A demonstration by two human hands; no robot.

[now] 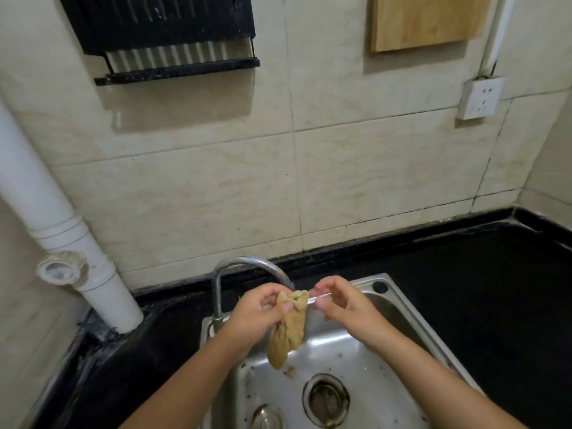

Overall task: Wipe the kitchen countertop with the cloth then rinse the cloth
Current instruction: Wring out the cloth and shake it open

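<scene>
Seen from above, a person's two bare forearms reach forward over a stainless steel sink (399,308) set into a black countertop (495,289). The left hand (258,308) pinches the gathered top of a tan cloth (289,329) between thumb and fingers, so the cloth hangs down in a limp, bunched strip above the basin, well clear of the round drain (326,399) below it. The right hand (343,301) is just beside it, its thumb and forefinger closed at the cloth's upper edge; a pale, blurred streak crosses between those fingertips and the cloth, and it may be running water or a thin clear object, though the view is too smeared to tell which. The top of the cloth sits directly under the spout of a curved chrome faucet (235,267), which rises from the sink's back left corner. The basin floor shows dark specks and rust-coloured stains around the drain. Behind the counter is a wall of cream tiles. A white drain pipe (62,230) slants down the left side to the counter. High on the wall hang a black slatted rack (167,35) at left and a wooden cutting board (427,20) at right, with a white electrical outlet (479,97) below and to the right of the board.
</scene>
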